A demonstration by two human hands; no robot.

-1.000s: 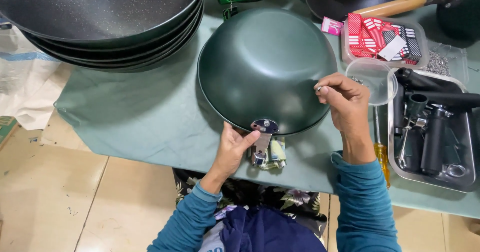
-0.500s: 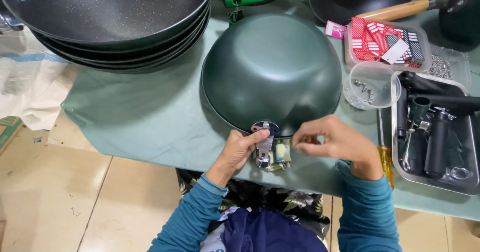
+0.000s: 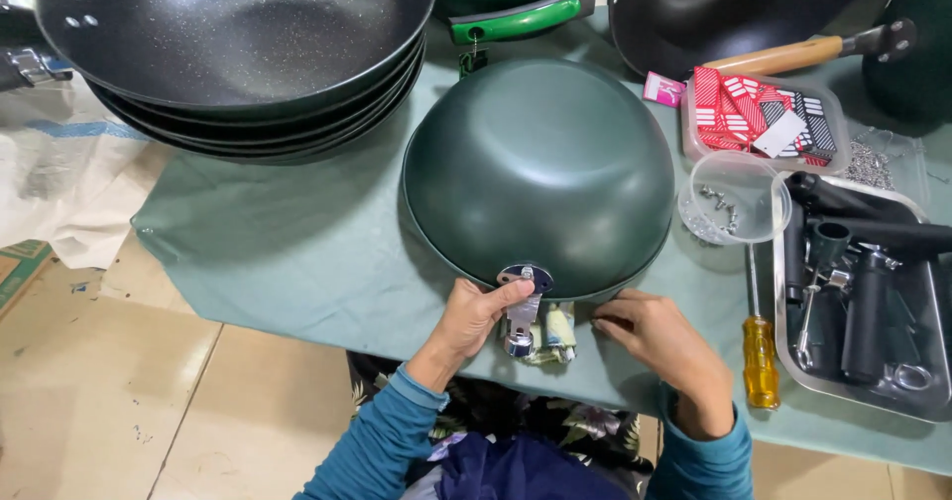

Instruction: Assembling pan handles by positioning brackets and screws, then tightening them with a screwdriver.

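A dark green wok [image 3: 540, 168] lies upside down on the green tablecloth [image 3: 297, 252]. At its near rim a shiny metal handle bracket [image 3: 520, 313] sticks out over a folded cloth [image 3: 557, 333]. My left hand [image 3: 474, 319] grips this bracket from the left, thumb on the plate. My right hand [image 3: 656, 339] rests on the table just right of the bracket. Its fingertips are pinched together against the wok's rim. Whether they hold something small is hidden.
A stack of black woks [image 3: 228, 54] fills the far left, and another black wok with a wooden handle [image 3: 783, 56] stands at the back right. On the right are a clear cup of screws [image 3: 734, 202], a yellow-handled screwdriver [image 3: 759, 361], a metal tray of black handles [image 3: 863, 292] and a box of red packets [image 3: 764, 113].
My right hand came down from the wok's right rim to the near edge beside the bracket. My left hand stayed on the bracket.
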